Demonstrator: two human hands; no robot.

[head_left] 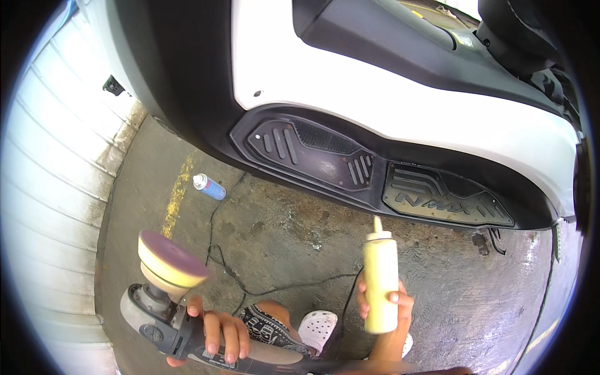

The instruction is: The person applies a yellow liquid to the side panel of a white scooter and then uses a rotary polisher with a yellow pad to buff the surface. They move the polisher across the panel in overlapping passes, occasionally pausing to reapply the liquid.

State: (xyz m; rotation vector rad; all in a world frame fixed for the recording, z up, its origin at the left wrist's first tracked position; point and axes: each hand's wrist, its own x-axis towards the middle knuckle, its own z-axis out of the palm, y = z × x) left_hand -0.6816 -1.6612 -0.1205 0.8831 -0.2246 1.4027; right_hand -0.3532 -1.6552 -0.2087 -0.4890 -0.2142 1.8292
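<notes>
My left hand (pixel 224 330) is wrapped around the grey and black body of an angle polisher (pixel 159 318) at the lower left. The tool's round foam pad (pixel 173 258), purple-faced with a yellow edge, points up and looks blurred. My right hand (pixel 403 304) grips a pale yellow squeeze bottle (pixel 380 286) with a pointed nozzle, held upright below a scooter's footboard. The scooter has white body panels (pixel 337 84) and black plastic trim (pixel 178 70). Two footboard plates (pixel 318 161) lie along its side, the right one (pixel 440 199) bearing raised lettering.
A blue and white spray can (pixel 211 186) lies on the concrete floor beside a yellow painted line (pixel 178 192). A black cable (pixel 281 287) loops across the floor. White clogs (pixel 318 328) are at the bottom. A white corrugated wall (pixel 56 187) stands left.
</notes>
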